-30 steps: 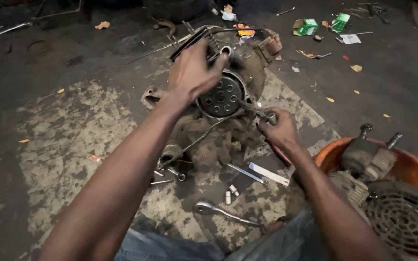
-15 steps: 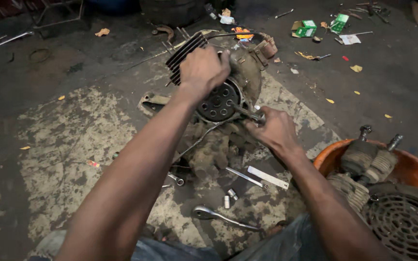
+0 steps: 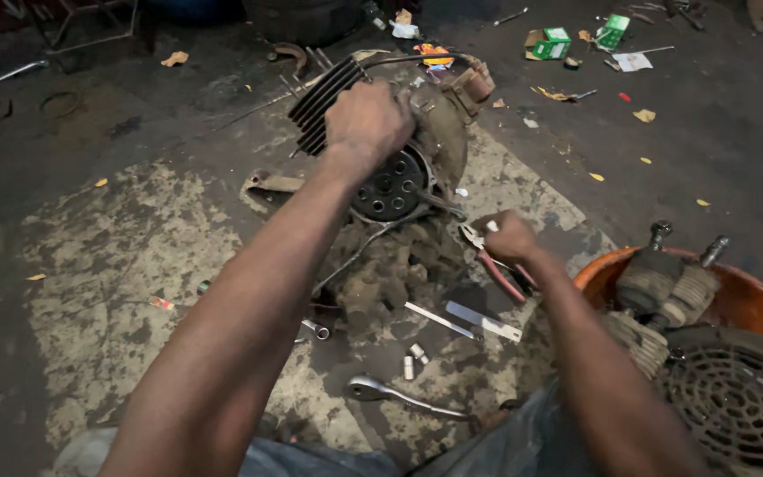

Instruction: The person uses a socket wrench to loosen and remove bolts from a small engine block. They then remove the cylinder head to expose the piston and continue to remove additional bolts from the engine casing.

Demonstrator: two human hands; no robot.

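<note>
Head view: hands (image 3: 368,119) on engine (image 3: 399,168), pliers (image 3: 496,265).

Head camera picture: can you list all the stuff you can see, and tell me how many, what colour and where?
engine: 1, grimy brown with black fins, floor centre
pliers: 1, red handles, in right hand beside engine
ratchet: 1, silver, floor near the bottom
sockets: about 3, silver, floor above ratchet
flat strips: 2, silver, floor below engine
basin: 1, orange, right edge, holding dirty engine parts
fan cover: 1, black grille, bottom right
boxes: 2, green, floor at top
scraps: several, yellow and white, scattered on floor
floor: dark, oil-stained
left hand: on top of engine by the fins
right hand: gripping pliers
</note>
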